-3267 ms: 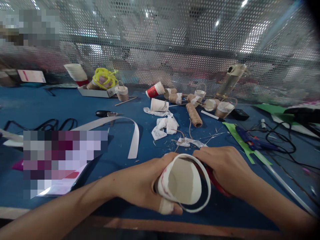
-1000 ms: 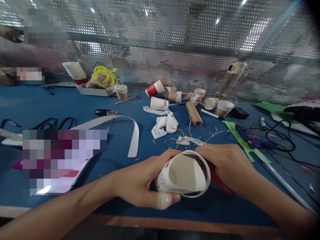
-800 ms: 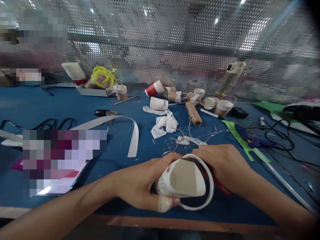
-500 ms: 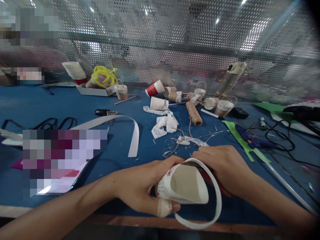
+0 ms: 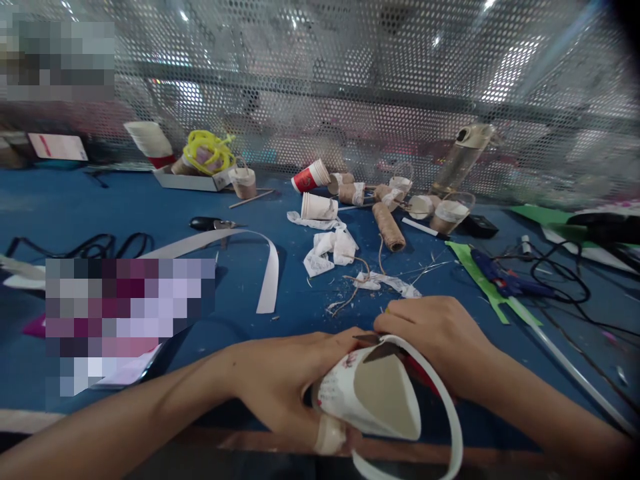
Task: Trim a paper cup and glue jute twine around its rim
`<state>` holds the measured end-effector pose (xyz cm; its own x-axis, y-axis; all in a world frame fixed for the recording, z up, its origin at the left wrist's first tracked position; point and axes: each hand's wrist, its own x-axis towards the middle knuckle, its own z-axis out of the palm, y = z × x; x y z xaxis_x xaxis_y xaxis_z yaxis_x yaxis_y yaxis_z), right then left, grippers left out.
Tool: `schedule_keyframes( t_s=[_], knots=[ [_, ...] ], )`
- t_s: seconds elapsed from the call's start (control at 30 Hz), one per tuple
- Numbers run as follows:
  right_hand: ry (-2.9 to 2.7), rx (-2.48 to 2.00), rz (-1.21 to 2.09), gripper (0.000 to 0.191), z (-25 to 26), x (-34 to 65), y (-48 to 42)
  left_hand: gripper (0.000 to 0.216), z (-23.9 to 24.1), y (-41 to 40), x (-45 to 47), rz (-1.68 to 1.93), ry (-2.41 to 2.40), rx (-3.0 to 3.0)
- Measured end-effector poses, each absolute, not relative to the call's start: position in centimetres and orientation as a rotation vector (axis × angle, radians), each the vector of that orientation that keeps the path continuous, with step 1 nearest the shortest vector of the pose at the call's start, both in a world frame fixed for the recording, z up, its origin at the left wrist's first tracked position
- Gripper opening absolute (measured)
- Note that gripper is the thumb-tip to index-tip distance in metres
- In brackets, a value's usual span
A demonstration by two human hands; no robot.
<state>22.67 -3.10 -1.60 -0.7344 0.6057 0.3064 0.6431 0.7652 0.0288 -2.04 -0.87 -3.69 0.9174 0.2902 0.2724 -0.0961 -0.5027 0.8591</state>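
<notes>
My left hand is wrapped round a white printed paper cup, tilted with its opening toward me. A tape-like wrap covers the thumb. From the cup's cut edge a narrow white paper strip curls out to the right and down. My right hand is closed on scissors; a bit of red handle shows under the palm. Their dark blade lies at the cup's upper edge, where the strip meets the cup. Most of the scissors is hidden by my right hand.
Beyond my hands lie crumpled white scraps, a twine roll, stacked paper cups and small twine-wrapped baskets. A blue glue gun with cables is at right. A long paper strip and a pixelated area are at left.
The cup has turned and dropped slightly toward me. The paper strip hangs lower and further right. My right hand has shifted slightly, and more of the blade shows at the cup's edge.
</notes>
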Motion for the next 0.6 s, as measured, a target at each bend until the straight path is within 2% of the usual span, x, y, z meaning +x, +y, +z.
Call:
schedule_keyframes(
  t_s=[0.27, 0.4, 0.6],
  knots=[
    [-2.65, -0.921, -0.166, 0.038, -1.75, 22.65, -3.19, 0.062, -3.37, -0.66, -2.29, 0.414, 0.152, 2.035],
    [-2.641, -0.946, -0.198, 0.032, -1.91, 22.37, -3.1, 0.065, -3.5, -0.46, -2.06, 0.41, 0.144, 2.031],
    [-2.637, -0.898, -0.197, 0.034, -1.88, 22.36, -3.34, 0.059, -3.66, -0.28, -1.94, 0.375, 0.101, 2.014]
  ],
)
